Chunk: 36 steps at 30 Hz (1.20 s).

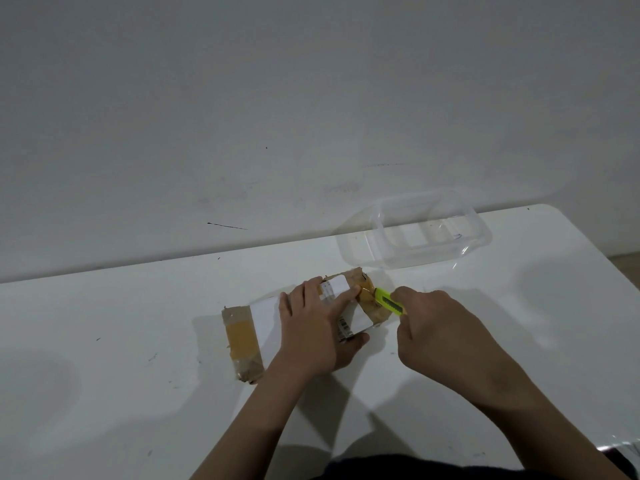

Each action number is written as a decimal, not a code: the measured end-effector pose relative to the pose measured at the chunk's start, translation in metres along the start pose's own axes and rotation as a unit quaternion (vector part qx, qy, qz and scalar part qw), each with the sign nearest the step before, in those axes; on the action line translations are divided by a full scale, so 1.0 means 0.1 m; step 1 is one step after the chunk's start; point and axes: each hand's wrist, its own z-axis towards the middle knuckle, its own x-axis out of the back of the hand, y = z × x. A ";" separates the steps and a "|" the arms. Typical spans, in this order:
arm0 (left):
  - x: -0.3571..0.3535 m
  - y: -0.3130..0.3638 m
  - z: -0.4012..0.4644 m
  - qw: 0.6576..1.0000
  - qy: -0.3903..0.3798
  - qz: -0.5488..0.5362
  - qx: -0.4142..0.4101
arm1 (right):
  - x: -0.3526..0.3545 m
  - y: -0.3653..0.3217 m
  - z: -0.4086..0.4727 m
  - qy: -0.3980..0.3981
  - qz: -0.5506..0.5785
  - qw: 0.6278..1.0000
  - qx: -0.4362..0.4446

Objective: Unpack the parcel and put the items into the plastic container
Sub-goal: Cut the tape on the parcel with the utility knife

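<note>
Left hand (311,327), right hand (436,327): both bare. Left forearm (256,420) and right forearm (540,403): uncovered along all that shows. My dark clothing (450,467), near black, is a narrow strip at 6 o'clock between the forearms. Its fabric is too dim to read.

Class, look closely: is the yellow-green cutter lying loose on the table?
No, the right hand grips the cutter against the taped end of the parcel.
</note>
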 end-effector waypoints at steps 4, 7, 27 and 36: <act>0.04 -0.01 0.00 1.000 -0.021 -0.010 -0.001 | -0.06 0.02 -0.04 0.001 0.014 1.000 -0.004; 0.06 -0.01 -0.01 0.999 -0.046 -0.002 -0.008 | -0.13 0.03 -0.04 0.006 0.025 1.000 -0.008; 0.12 -0.01 0.01 0.996 -0.081 0.025 -0.010 | -0.03 0.29 -0.19 0.054 0.106 0.993 0.019; 0.20 -0.18 0.04 0.991 -0.114 0.050 -0.058 | -0.11 0.41 -0.09 0.142 0.429 0.888 -0.083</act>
